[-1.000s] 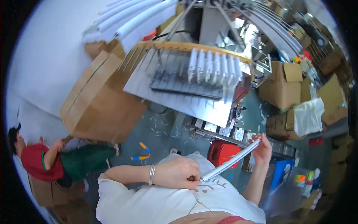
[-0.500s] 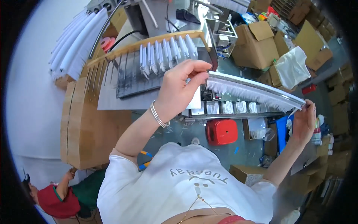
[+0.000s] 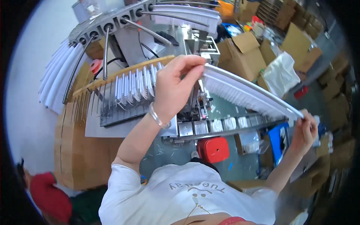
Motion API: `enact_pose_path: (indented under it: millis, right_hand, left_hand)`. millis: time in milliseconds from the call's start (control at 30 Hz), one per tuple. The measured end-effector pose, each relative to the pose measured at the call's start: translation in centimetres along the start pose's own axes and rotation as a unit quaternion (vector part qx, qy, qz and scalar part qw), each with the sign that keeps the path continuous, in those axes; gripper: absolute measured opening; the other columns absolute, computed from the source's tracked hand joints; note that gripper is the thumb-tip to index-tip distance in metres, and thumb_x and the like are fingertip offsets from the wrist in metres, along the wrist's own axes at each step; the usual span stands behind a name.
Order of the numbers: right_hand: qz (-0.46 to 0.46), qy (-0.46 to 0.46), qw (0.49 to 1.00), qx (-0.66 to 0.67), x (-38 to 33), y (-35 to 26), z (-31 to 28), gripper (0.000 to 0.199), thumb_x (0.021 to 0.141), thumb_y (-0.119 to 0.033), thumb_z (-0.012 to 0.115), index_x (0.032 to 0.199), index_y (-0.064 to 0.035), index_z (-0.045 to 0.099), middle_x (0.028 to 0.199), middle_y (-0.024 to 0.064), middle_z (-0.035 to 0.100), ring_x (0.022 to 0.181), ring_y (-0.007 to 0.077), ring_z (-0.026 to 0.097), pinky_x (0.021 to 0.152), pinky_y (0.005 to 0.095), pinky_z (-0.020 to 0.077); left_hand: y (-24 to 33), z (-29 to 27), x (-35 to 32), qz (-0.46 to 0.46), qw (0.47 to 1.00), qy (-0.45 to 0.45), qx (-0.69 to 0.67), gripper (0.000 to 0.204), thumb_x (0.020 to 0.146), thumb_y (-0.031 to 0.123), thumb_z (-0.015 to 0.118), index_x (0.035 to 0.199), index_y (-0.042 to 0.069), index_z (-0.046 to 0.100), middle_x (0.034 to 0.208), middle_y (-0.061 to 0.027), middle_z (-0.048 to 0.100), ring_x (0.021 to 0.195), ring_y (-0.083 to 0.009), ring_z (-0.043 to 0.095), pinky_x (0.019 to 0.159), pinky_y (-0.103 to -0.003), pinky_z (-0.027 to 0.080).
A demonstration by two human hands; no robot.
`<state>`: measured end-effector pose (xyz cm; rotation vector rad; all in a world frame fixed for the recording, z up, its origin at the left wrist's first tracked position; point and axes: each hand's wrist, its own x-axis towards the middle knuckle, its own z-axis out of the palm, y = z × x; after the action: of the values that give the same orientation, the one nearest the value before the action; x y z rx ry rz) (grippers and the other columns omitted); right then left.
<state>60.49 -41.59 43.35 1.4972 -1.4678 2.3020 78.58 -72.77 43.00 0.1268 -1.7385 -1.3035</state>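
Note:
A long, narrow bundle of thin white sheets (image 3: pixel 243 92) hangs from a straight rod stretched between my two hands. My left hand (image 3: pixel 174 84) pinches its upper left end between thumb and fingers. At the lower right end, my right hand (image 3: pixel 305 133) is closed on the tip. The bundle slopes down to the right, with its loose sheet edges hanging below. Behind my left wrist, several slim white bundles (image 3: pixel 135 86) lean in a row on a wooden-railed rack (image 3: pixel 127 71). Above them a grey machine head (image 3: pixel 112 26) has metal rods fanning out, some carrying white sheets.
A line of metal trays (image 3: pixel 225 125) with white contents runs below the bundle. A red stool (image 3: pixel 213 150) stands on the floor. Cardboard boxes (image 3: pixel 240 54) crowd the right; a large carton (image 3: pixel 88 157) stands at left. Another person in red (image 3: pixel 50 195) is at lower left.
The view has shifted, bringing the machine head and its fanned rods into sight. The bundle now slopes more steeply, its right end lower. Both hands still hold its ends.

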Motion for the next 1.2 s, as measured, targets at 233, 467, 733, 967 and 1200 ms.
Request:
enact_pose_path:
  millis: [233, 467, 733, 967, 1200]
  right_hand:
    - [-0.147, -0.012, 0.984, -0.097, 4.3, 2.3, -1.0, 0.014, 0.085, -0.013, 0.058, 0.093, -0.0017, 0.060, 0.080, 0.0086, 0.057, 0.077, 0.0211, 0.044, 0.064, 0.0297, 0.0359]
    - [-0.257, -0.120, 0.945, -0.164, 8.0, 4.4, 0.2, 0.022, 0.087, -0.018, 0.056, 0.100, -0.0008, 0.059, 0.082, 0.0110, 0.057, 0.079, 0.0255, 0.044, 0.072, 0.0367, 0.0368]
    - [-0.343, -0.151, 0.891, -0.255, 8.8, 4.0, 1.1, 0.021, 0.087, -0.020, 0.054, 0.102, -0.0062, 0.057, 0.072, 0.0089, 0.055, 0.067, 0.0224, 0.044, 0.062, 0.0382, 0.0337]
    - [-0.349, -0.218, 0.863, -0.293, 9.2, 3.2, 0.4, 0.022, 0.087, -0.018, 0.053, 0.104, -0.0029, 0.057, 0.075, 0.0111, 0.058, 0.069, 0.0245, 0.048, 0.070, 0.0417, 0.0372]
    - [-0.335, -0.242, 0.858, -0.305, 11.7, 3.3, 3.1, 0.019, 0.080, -0.015, 0.059, 0.094, -0.0017, 0.060, 0.078, 0.0118, 0.061, 0.069, 0.0279, 0.054, 0.065, 0.0414, 0.0378]
  left_hand:
    - [-0.6, 3.3, 5.4, 0.053, 0.994, 0.096, -0.010, 0.013, 0.082, 0.001, 0.060, 0.093, 0.001, 0.065, 0.084, -0.0012, 0.060, 0.072, -0.0057, 0.055, 0.065, -0.018, 0.044]
    - [-2.6, 1.8, 8.2, 0.148, 0.962, 0.160, 0.166, 0.019, 0.082, 0.000, 0.056, 0.095, 0.006, 0.067, 0.088, -0.0035, 0.049, 0.079, -0.0115, 0.050, 0.067, -0.021, 0.041]
    - [-2.9, 1.6, 8.0, 0.192, 0.948, 0.135, 0.217, 0.024, 0.082, -0.001, 0.053, 0.101, 0.007, 0.066, 0.088, -0.0052, 0.048, 0.082, -0.0163, 0.049, 0.072, -0.024, 0.041]
    - [-3.6, 1.5, 8.4, 0.196, 0.936, 0.118, 0.268, 0.024, 0.086, 0.002, 0.050, 0.106, 0.008, 0.064, 0.091, -0.0032, 0.044, 0.083, -0.0131, 0.046, 0.076, -0.021, 0.038]
    - [-4.4, 1.8, 7.1, 0.158, 0.944, 0.234, 0.169, 0.027, 0.090, 0.010, 0.051, 0.117, 0.007, 0.053, 0.092, -0.0016, 0.045, 0.081, -0.0092, 0.044, 0.072, -0.020, 0.038]
